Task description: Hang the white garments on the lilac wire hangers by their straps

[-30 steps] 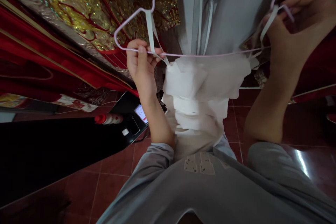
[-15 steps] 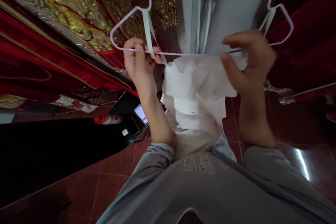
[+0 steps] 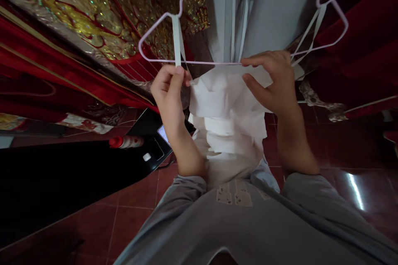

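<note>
The left hand (image 3: 169, 91) is pinching thumb against forefinger, closed tight on the left strap (image 3: 176, 41) just where it is meeting the top edge of the white ruffled garment (image 3: 226, 103). The right hand (image 3: 273, 85) is curling its fingers narrowly around that same top hem, directly under the bottom bar of the pale wire hanger (image 3: 211, 63). The garment is hanging below both sets of fingertips in tiers, reaching down to the person's lap.

The right strap (image 3: 306, 33) is running slack above and outside the right fingers to the hanger's shoulder notch. Any tug on the hem is likely to be lifting it off the notch, and the thin wire may be tipping, since neither hand is clearly gripping it.

The hanger's hook is being cut off by the top edge. Whether the right fingertips are also touching the bar is hard to judge. Beyond the left knuckles, a red-capped bottle (image 3: 126, 142) and a phone (image 3: 163, 133) are lying on a dark table (image 3: 62, 174), and the phone is partly hidden by the wrist
</note>
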{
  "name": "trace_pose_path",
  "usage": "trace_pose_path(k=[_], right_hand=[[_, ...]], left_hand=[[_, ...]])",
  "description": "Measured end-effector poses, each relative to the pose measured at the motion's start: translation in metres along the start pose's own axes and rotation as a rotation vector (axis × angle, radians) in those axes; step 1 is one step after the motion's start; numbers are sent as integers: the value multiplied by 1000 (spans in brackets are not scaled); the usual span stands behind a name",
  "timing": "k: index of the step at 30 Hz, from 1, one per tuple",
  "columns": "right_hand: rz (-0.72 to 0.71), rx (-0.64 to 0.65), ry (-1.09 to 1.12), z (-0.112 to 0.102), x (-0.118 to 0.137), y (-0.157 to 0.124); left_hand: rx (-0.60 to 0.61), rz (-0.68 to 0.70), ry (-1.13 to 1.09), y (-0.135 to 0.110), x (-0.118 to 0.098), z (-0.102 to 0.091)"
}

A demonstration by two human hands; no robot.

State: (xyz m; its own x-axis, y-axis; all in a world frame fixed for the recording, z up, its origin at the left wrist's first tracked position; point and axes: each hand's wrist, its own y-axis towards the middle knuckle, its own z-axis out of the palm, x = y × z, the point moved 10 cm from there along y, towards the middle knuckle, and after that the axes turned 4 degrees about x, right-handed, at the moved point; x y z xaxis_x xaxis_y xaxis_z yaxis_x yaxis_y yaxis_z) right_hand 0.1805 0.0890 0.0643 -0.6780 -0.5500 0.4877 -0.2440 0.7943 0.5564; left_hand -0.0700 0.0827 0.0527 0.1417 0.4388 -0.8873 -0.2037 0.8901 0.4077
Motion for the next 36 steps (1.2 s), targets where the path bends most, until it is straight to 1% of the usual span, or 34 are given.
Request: trace_pose_path(k=[2,4,6,8,10,12,15,17,20,22,24,26,28,30,31,34,35,36], right_hand=[[-8,-9,17,2,1,-1],[-13,-45,26,3,0,-3],[-17,-96,28,3,-2,-5],[-27,-137,35,4,-3,-8],[-30,-145,52,6,-5,-10],[-23,-127,66,10,-6,-10],[-20,-97,75,15,-7,-9],[-32,-103,80,14,-6,-9],[-58,-129,88,12,-4,-9],[-54,-117,91,13,-5,-9],[-47,-99,87,16,-5,-9],[-55,-99,83,17,-4,-9],[-60,-105,82,17,-3,-9],[-45,-97,83,18,-4,-8],[-34,-91,81,19,-5,-8],[-23,-89,78,20,-5,-7],[-24,-95,77,20,-5,-8],[-26,-103,79,20,-4,-8]], left_hand=[[-35,-67,-32,-1,-6,3],[-118,-155,-120,1,-12,2],[-172,-231,-277,5,-17,6],[-160,-258,-458,13,-23,12],[-129,-236,-597,21,-28,13],[-127,-193,-654,24,-29,8],[-148,-156,-658,21,-24,0],[-144,-148,-645,19,-23,1],[-92,-139,-605,26,-30,10],[-55,-128,-561,33,-36,15],[-48,-105,-558,37,-39,14],[-58,-62,-613,37,-39,8],[-70,-22,-641,31,-34,-3],[-103,-12,-584,23,-24,-17],[-143,-27,-534,17,-16,-26],[-322,-116,-379,2,14,-50],[-364,-142,-342,-2,22,-54],[-377,-163,-317,-4,29,-55]])
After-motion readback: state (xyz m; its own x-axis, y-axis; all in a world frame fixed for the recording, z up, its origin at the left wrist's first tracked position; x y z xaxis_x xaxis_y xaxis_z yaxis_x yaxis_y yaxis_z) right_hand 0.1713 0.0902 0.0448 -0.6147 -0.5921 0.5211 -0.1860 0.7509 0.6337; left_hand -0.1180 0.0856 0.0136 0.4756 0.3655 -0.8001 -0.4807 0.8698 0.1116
